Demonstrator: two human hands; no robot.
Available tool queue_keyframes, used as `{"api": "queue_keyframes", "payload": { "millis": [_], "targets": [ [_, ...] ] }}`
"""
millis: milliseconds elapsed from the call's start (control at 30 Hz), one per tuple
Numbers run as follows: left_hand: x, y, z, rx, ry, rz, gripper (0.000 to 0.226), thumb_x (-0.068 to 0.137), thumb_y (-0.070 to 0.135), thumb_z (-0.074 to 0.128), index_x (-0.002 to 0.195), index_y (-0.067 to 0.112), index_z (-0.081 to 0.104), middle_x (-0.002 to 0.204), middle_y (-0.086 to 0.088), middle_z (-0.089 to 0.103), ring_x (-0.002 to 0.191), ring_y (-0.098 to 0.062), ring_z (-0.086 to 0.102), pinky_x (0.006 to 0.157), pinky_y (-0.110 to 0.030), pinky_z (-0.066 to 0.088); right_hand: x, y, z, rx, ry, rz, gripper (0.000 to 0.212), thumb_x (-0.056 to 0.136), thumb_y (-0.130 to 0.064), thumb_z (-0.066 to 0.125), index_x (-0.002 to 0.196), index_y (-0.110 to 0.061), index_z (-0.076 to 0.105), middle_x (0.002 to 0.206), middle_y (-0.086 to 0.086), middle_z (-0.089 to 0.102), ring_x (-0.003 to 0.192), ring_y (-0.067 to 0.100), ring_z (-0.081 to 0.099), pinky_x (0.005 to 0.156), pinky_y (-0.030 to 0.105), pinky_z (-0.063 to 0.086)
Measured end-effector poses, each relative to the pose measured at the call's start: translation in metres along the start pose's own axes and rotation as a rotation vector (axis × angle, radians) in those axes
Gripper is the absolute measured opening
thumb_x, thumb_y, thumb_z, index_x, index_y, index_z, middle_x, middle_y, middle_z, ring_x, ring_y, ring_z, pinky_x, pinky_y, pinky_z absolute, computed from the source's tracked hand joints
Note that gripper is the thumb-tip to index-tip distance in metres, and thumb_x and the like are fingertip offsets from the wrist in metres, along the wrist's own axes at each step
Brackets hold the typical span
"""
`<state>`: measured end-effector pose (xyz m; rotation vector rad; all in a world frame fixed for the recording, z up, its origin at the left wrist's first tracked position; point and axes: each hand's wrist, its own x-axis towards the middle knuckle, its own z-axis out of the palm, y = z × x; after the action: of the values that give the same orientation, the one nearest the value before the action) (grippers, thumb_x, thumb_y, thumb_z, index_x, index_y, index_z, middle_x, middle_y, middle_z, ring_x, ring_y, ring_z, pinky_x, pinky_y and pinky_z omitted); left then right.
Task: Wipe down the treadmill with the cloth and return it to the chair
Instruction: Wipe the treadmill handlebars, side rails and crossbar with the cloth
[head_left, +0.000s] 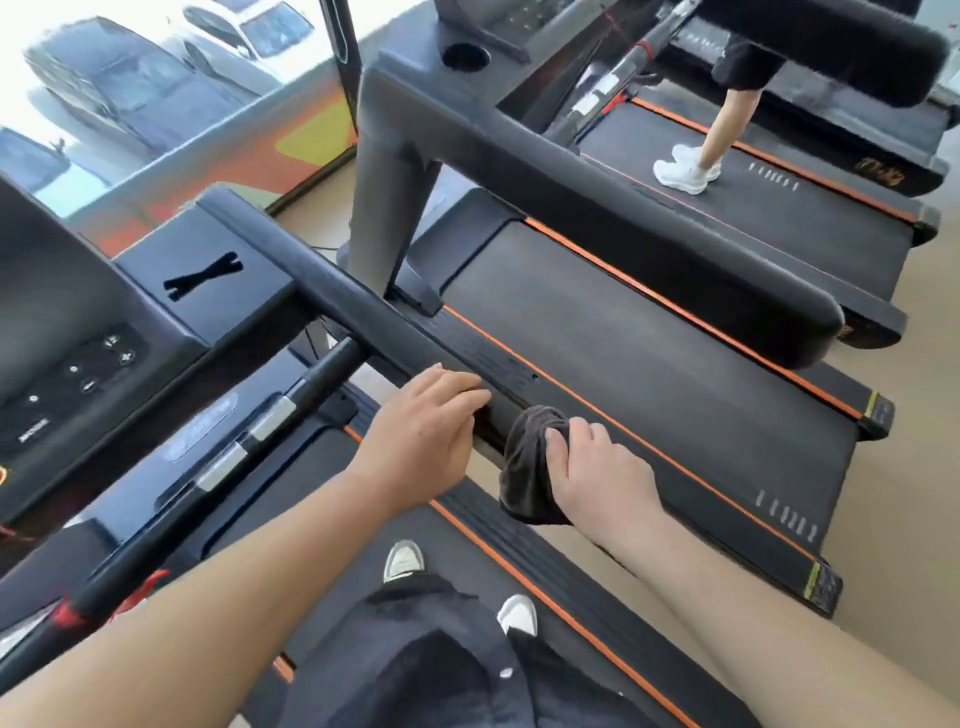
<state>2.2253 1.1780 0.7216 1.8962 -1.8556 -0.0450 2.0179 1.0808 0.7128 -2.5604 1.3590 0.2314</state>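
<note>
I stand on a black treadmill (171, 317) with orange trim, looking down at its right handrail (332, 291). My right hand (597, 467) is closed around a bunched dark grey cloth (527, 467) and presses it against the near end of that padded rail. Just left of the cloth, my left hand (426, 431) lies over the same rail with its fingers curled on top. The console with its buttons (88, 374) sits at the left. No chair is in view.
A second treadmill (649, 374) runs parallel on the right, and on a third one (769, 208) beyond it a person's leg in a white shoe (685, 171) is standing. Windows with parked cars are at the upper left. My own shoes (402, 558) show below.
</note>
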Motion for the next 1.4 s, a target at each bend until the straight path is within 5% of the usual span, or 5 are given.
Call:
{"api": "queue_keyframes", "payload": {
  "millis": [300, 533, 867, 1233, 1400],
  "targets": [
    [-0.001, -0.112, -0.074, 0.123, 0.058, -0.381, 0.021, 0.088, 0.013, 0.056, 0.099, 0.014, 0.074, 0.091, -0.004, 0.067, 0.082, -0.032, 0.059, 0.073, -0.044, 0.052, 0.120, -0.149, -0.011, -0.042, 0.002, -0.098, 0.062, 0.102, -0.059, 0.012, 0.117, -0.011, 0.048, 0.116, 0.012, 0.062, 0.097, 0.035, 0.069, 0.066, 0.041, 0.041],
    [-0.001, -0.172, -0.109, 0.057, -0.021, -0.538, 0.029, 0.093, 0.023, 0.048, 0.108, 0.022, 0.073, 0.095, 0.005, 0.067, 0.090, -0.023, 0.059, 0.077, -0.036, 0.052, 0.204, -0.249, -0.028, 0.118, -0.065, -0.070, 0.061, 0.104, -0.057, 0.011, 0.120, -0.012, 0.049, 0.126, 0.014, 0.062, 0.113, 0.038, 0.063, 0.085, 0.046, 0.046],
    [-0.004, -0.210, -0.118, -0.001, 0.002, -0.534, 0.024, 0.091, 0.021, 0.048, 0.084, 0.017, 0.071, 0.071, 0.004, 0.059, 0.071, -0.025, 0.052, 0.064, -0.041, 0.050, 0.163, -0.209, -0.027, -0.057, -0.103, -0.068, 0.059, 0.094, -0.062, 0.012, 0.114, -0.017, 0.045, 0.116, 0.010, 0.064, 0.104, 0.036, 0.067, 0.081, 0.047, 0.053],
    [-0.030, -0.250, -0.150, 0.078, 0.130, -0.557, 0.029, 0.091, 0.023, 0.045, 0.078, 0.015, 0.070, 0.068, 0.002, 0.058, 0.065, -0.026, 0.050, 0.057, -0.039, 0.047, 0.291, -0.379, -0.039, 0.072, 0.002, -0.134, 0.073, 0.102, -0.063, 0.019, 0.134, -0.004, 0.047, 0.132, 0.019, 0.058, 0.116, 0.041, 0.061, 0.090, 0.047, 0.046],
    [-0.037, -0.260, -0.155, 0.126, 0.081, -0.626, 0.020, 0.089, 0.020, 0.052, 0.087, 0.013, 0.072, 0.081, -0.002, 0.064, 0.072, -0.029, 0.054, 0.062, -0.044, 0.050, 0.322, -0.432, -0.036, 0.045, 0.053, -0.212, 0.082, 0.101, -0.063, 0.017, 0.155, -0.001, 0.020, 0.152, 0.020, 0.040, 0.131, 0.041, 0.048, 0.099, 0.051, 0.043]
  ]
}}
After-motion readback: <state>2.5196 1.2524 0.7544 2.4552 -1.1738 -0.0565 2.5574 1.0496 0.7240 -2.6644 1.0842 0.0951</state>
